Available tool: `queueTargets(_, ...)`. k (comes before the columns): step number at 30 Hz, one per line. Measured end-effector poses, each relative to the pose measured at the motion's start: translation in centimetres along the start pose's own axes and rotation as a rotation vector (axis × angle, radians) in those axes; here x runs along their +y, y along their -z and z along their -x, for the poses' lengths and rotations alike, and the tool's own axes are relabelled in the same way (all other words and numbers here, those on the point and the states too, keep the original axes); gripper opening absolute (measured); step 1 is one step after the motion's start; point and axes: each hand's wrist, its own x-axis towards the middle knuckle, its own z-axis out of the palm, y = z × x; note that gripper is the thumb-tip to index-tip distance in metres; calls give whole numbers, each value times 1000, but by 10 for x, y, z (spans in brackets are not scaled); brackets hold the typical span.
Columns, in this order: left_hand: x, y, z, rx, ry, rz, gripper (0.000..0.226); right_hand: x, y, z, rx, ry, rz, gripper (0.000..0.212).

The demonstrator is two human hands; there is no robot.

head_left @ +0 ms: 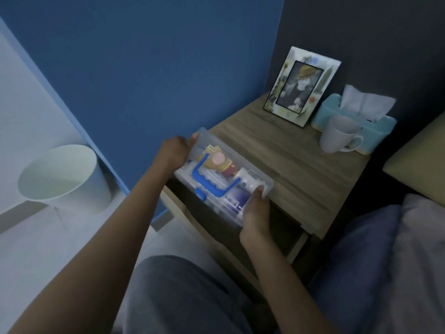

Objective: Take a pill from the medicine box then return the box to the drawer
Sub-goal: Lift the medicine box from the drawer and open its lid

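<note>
The medicine box (222, 173) is a clear plastic case with a blue handle and latch, its lid closed, with bottles and packets visible inside. It hangs tilted over the open drawer (277, 225) and the front edge of the wooden nightstand (296, 162). My left hand (174, 150) grips its far left end. My right hand (256, 213) grips its near right end, thumb on the lid. No loose pill is visible.
On the nightstand's back stand a picture frame (301, 85), a teal tissue box (354, 119) and a white mug (339, 135). A white waste bin (63, 177) sits on the floor at the left. The bed (397, 249) and my knee (183, 292) are close by.
</note>
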Motion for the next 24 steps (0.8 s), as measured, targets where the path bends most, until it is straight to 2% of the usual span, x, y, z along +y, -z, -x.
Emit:
queueTargets(5,27,12,-23,21,31,34,66,-51,-9,-21,-7,31,82,53)
queueTargets(12,65,-10,-93,-49,-20,117,58,-126,-24,-111,120,192,304,61)
queueTargets(16,78,-34,-117,-101,37,168,57,-158,-22,-156,183,279,417,58)
queueTargets(20,84,-59,-125,-120,81,269,56,-180,-15,-180,161,328,410,52)
queueTargets(24,90,-78,-120,-87,67,246,52,-186,2,-208,147,368,437,45)
